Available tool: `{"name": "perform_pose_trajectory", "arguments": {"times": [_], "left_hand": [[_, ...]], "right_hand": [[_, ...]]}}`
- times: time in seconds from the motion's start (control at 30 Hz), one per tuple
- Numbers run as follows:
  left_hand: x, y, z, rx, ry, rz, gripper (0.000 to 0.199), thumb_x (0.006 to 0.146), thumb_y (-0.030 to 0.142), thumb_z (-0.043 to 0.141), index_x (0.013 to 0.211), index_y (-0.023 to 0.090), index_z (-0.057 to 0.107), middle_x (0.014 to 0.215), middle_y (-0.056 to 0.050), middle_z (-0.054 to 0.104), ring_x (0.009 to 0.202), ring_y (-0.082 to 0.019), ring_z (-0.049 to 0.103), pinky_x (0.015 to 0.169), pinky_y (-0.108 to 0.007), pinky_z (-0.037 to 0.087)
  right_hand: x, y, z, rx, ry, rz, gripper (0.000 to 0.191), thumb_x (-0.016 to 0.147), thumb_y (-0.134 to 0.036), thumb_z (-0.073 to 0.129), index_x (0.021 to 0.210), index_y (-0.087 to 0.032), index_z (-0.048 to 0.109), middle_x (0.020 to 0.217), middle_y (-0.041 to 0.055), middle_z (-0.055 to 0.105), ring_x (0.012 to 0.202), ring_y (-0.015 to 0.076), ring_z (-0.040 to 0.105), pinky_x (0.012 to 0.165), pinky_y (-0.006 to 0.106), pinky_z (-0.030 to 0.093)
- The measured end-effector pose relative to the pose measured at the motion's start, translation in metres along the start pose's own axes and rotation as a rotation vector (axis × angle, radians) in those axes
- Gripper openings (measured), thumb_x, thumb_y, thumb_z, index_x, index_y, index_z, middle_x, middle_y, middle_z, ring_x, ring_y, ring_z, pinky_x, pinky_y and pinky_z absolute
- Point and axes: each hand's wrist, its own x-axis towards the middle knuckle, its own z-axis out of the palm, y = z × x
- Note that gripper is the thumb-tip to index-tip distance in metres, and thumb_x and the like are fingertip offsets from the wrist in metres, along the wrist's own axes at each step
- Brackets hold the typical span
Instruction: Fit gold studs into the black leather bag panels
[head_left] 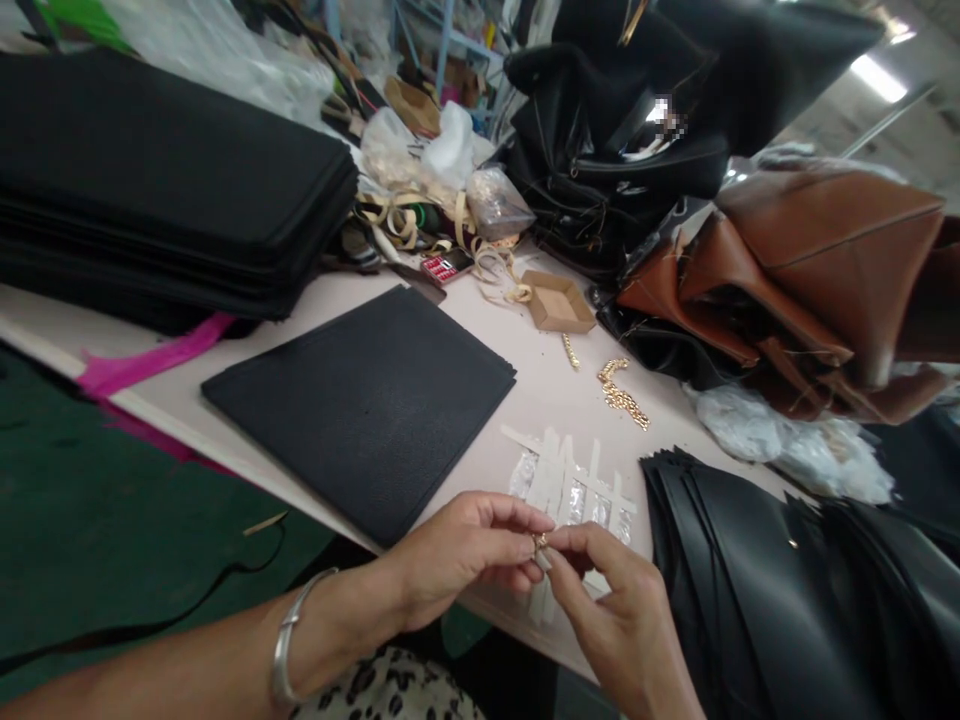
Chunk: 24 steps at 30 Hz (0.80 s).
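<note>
Near the table's front edge, the fingertips of my left hand and my right hand meet, both pinching a small gold metal piece. Fingers cover much of it, so its shape is unclear. Just beyond my hands, strips of whitish tape cross over clear plastic on the table. A gold chain lies in a loose heap further back, with a shorter gold piece beside it. To the left of my hands lies a flat black panel.
Thick black sheets are stacked at left above a pink strip. A small open cardboard box stands behind the chain. Brown bags and black bags pile up at back right. Black leather pieces lie at right.
</note>
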Motion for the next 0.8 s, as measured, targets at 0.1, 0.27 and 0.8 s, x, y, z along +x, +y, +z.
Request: {"name": "perform_pose_trajectory", "arguments": {"times": [0.1, 0.27, 0.8], "left_hand": [[-0.001, 0.000, -0.004, -0.038, 0.028, -0.010, 0.035, 0.061, 0.026, 0.083, 0.093, 0.013, 0.076, 0.077, -0.001, 0.074, 0.062, -0.007, 0.061, 0.067, -0.021, 0.047], [0.000, -0.002, -0.008, -0.046, 0.015, 0.000, 0.028, 0.065, 0.024, 0.081, 0.092, 0.014, 0.080, 0.081, -0.003, 0.077, 0.063, -0.006, 0.058, 0.066, -0.018, 0.045], [0.006, -0.021, -0.010, -0.002, 0.109, 0.026, 0.037, 0.068, 0.019, 0.073, 0.104, 0.016, 0.080, 0.083, -0.003, 0.077, 0.075, -0.013, 0.061, 0.078, -0.027, 0.044]], "right_hand": [[0.003, -0.001, 0.005, -0.019, 0.018, -0.052, 0.012, 0.092, -0.018, 0.062, 0.092, -0.027, 0.070, 0.079, -0.0061, 0.070, 0.070, 0.0102, 0.065, 0.068, 0.021, 0.047], [0.007, -0.001, 0.010, -0.081, 0.051, -0.203, 0.016, 0.092, -0.011, 0.060, 0.097, -0.024, 0.068, 0.080, -0.0029, 0.068, 0.071, 0.0120, 0.064, 0.067, 0.023, 0.048], [0.006, 0.005, 0.017, -0.302, 0.082, -0.389, 0.016, 0.093, -0.006, 0.056, 0.096, -0.018, 0.067, 0.077, 0.0034, 0.067, 0.072, 0.0176, 0.064, 0.068, 0.029, 0.048]]}}
